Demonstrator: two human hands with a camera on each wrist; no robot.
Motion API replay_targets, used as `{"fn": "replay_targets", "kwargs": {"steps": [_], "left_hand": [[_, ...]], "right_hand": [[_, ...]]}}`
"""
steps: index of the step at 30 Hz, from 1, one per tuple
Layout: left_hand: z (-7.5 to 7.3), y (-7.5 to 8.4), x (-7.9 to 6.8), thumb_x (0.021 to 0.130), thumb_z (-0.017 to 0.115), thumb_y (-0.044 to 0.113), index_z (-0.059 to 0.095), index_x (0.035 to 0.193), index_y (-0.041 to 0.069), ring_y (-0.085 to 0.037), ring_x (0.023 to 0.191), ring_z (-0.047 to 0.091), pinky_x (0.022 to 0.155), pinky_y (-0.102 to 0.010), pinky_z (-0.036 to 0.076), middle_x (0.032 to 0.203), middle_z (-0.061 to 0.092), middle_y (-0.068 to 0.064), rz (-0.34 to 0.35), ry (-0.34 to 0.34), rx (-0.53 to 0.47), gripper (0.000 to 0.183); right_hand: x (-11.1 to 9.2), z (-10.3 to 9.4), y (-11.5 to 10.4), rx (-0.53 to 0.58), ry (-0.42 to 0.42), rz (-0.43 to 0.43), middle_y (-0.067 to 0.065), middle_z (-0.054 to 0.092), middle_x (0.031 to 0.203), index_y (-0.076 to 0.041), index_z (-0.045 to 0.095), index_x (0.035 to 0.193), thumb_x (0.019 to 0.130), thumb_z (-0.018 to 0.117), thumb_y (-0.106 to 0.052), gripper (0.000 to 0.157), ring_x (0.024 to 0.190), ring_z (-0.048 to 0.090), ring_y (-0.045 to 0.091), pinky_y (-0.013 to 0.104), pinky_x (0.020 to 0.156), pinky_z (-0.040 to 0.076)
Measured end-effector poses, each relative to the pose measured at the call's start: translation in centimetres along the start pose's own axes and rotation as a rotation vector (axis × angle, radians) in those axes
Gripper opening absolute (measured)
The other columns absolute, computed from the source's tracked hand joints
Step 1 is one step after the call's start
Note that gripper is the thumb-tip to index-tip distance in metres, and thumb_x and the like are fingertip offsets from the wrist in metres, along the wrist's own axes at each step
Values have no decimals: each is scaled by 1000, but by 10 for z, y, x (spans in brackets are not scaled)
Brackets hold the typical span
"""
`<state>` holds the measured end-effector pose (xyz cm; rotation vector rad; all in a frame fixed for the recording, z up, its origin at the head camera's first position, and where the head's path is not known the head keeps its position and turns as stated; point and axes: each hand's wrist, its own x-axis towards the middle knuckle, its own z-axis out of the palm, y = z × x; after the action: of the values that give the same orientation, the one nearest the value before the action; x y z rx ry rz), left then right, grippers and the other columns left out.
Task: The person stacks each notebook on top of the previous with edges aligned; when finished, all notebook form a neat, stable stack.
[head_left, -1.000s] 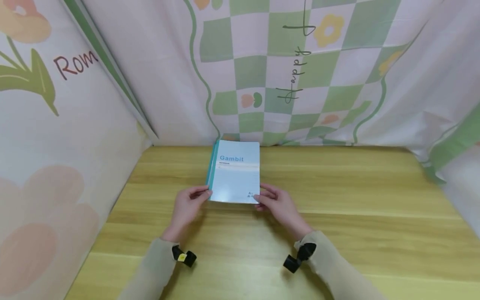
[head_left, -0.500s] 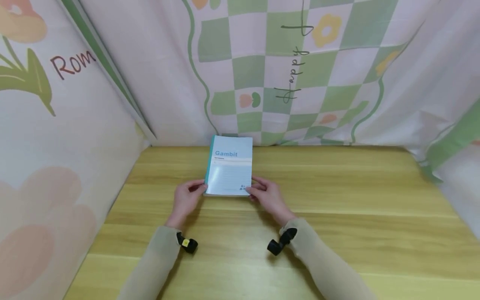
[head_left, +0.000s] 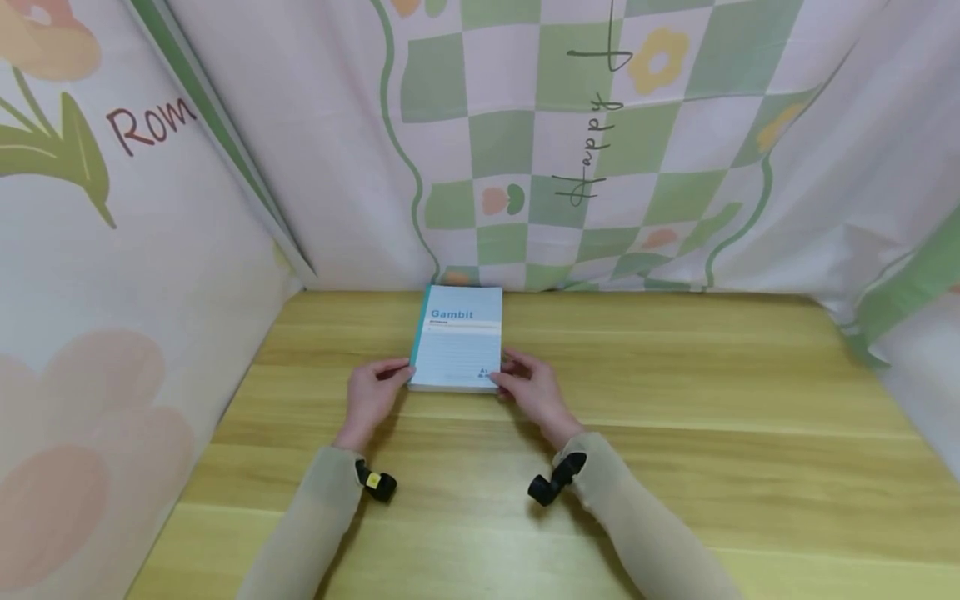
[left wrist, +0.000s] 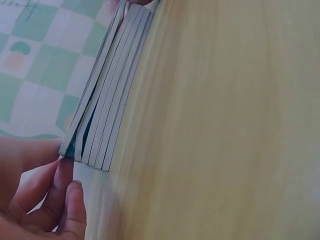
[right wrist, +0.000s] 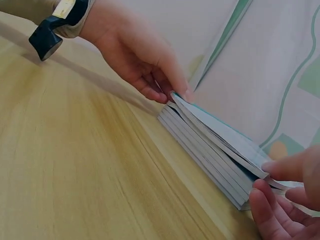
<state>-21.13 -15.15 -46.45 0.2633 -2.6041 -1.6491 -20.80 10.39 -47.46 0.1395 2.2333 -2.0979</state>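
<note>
A light-blue notebook [head_left: 459,350] with a teal spine and the word "Gambit" on its cover lies on top of a stack of several notebooks [right wrist: 202,157] near the table's back edge. At its near left corner my left hand [head_left: 371,396] pinches the top notebook between thumb and fingers. My right hand [head_left: 536,393] does the same at the near right corner. In the left wrist view, narrow gaps show between the upper notebooks, while the lower page edges [left wrist: 112,100] lie flat together. From the head view, the top cover hides most of the stack.
The wooden table [head_left: 712,433] stretches to both sides and toward me. Behind it hangs a green-and-white checked curtain [head_left: 555,150], close to the stack's far edge. A printed cloth wall [head_left: 150,292] borders the left side.
Both hands have carried the top notebook left and slightly away from me, over the stack. Its far edge has since come down, and the cover now lines up with the notebooks below.
</note>
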Motion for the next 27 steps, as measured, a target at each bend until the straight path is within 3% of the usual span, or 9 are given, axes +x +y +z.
{"fn": "replay_targets", "kwargs": {"steps": [4,11,27], "left_hand": [[1,0,0,92,78,17,74,120,6,-27,109,62,95,-42,52,117,71,-12,5,8,-34,30],[4,-1,1,95,73,14,74,121,4,-28,112,62,97,-43,50,122,70,-14,43,1,-7,27],[5,-2,2,97,70,12,74,121,3,-28,107,62,95,-43,51,119,71,-14,68,-16,4,26]], "right_hand": [[1,-1,0,-27,-12,-8,21,65,116,0,57,142,92,75,-1,53,74,65,17,28,67,59],[1,-2,-1,-98,-54,-34,20,64,115,3,53,145,92,73,-1,56,74,63,17,26,65,57],[3,-5,1,-142,-92,-70,21,61,115,4,50,146,91,73,2,60,78,62,18,27,68,58]]}}
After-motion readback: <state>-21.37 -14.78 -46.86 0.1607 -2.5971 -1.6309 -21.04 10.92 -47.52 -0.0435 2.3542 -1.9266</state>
